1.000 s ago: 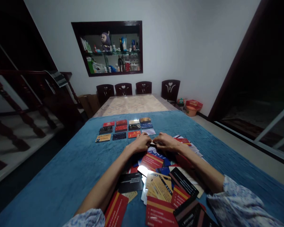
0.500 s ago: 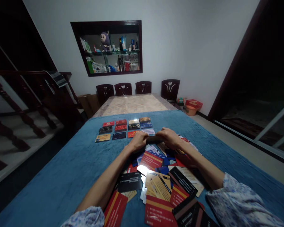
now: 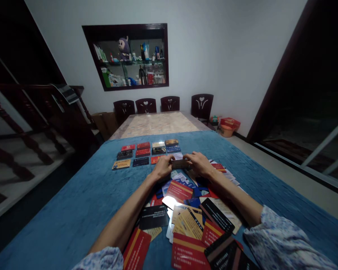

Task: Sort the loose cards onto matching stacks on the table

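Observation:
My left hand and my right hand together pinch one brownish card by its two ends, lifted a little above the blue cloth. Below my wrists lies a loose pile of cards, red, black, blue and tan, overlapping each other. Beyond my hands a tidy grid of cards lies in rows on the cloth, and the held card hovers just at its near right corner.
The cloth covers the near part of a long table with a bare marbled top farther away. Several dark chairs stand at its far end. A stair railing runs on the left, a wall shelf hangs behind.
My hands have lifted a card out of the pile and carried it forward toward the rows of laid-out cards. The card now faces me.

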Tool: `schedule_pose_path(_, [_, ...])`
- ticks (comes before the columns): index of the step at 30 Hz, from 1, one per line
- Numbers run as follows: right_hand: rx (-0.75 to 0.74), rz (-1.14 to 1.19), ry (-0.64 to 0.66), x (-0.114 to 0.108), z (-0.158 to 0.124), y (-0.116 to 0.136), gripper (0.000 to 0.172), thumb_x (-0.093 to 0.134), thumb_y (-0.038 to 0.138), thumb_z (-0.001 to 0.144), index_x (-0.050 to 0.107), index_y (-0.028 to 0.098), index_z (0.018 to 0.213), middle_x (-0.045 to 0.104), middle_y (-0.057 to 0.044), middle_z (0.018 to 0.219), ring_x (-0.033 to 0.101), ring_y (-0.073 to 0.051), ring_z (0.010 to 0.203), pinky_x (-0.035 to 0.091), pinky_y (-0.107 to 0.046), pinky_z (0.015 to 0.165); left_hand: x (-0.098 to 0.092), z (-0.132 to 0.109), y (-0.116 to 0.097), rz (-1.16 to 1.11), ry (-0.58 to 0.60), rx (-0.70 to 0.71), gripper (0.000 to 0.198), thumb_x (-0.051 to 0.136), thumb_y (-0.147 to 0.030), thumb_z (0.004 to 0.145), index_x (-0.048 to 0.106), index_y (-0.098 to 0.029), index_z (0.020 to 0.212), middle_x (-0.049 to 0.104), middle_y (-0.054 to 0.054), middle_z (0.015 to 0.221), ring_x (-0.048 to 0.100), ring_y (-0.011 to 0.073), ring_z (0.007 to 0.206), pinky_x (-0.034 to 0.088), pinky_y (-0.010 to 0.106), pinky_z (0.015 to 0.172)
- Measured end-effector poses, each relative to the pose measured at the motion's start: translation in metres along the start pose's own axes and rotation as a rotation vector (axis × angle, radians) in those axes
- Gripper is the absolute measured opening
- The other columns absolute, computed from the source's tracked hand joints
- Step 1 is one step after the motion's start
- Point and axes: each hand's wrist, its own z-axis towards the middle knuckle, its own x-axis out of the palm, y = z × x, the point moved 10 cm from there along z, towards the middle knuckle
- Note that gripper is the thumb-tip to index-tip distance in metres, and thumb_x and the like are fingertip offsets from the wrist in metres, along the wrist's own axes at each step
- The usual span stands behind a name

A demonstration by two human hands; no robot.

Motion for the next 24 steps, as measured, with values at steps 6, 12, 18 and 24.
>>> schedule_pose_path(6, [-0.01,0.005,0.01,0.01,0.0,0.001,0.039,0.055,0.016,0.087,0.057,0.02,0.126,0.068,-0.01,0.113,0.054,-0.024,0.103,0.034,-0.031,0.08,-0.002,-0.007,-0.007,0.167,0.033,-0.003,0.041,0.051,-0.004,0.078,0.059,-0.02,0.114,0.069,0.006,0.092,0.064,0.0227,0.087,0.047,0.031,0.081])
schedule_pose_path(12, [0.024,0.011,0.024,0.013,-0.002,0.001,0.043,0.055,0.018,0.088,0.054,0.021,0.131,0.066,-0.011,0.115,0.056,-0.025,0.105,0.033,-0.033,0.082,0.0,-0.012,-0.015,0.278,0.082,-0.009,0.04,0.049,-0.007,0.081,0.054,-0.019,0.119,0.069,0.01,0.095,0.064,0.026,0.091,0.046,0.034,0.084])
schedule_pose_path(18, [0.06,0.032,0.067,0.014,-0.003,0.002,0.049,0.056,0.017,0.086,0.049,0.021,0.135,0.065,-0.012,0.12,0.057,-0.025,0.108,0.033,-0.033,0.084,0.004,-0.012,-0.013,0.285,0.084,-0.024,0.038,0.045,-0.008,0.085,0.05,-0.02,0.12,0.07,0.009,0.096,0.065,0.0255,0.09,0.045,0.034,0.083])
schedule_pose_path(24, [0.085,0.031,0.073,0.013,-0.002,0.003,0.05,0.055,0.017,0.086,0.047,0.018,0.135,0.063,-0.015,0.126,0.054,-0.027,0.115,0.034,-0.033,0.085,0.004,-0.01,-0.007,0.231,0.041,-0.048,0.034,0.045,-0.009,0.087,0.05,-0.019,0.119,0.069,0.01,0.095,0.065,0.0253,0.089,0.045,0.033,0.08])
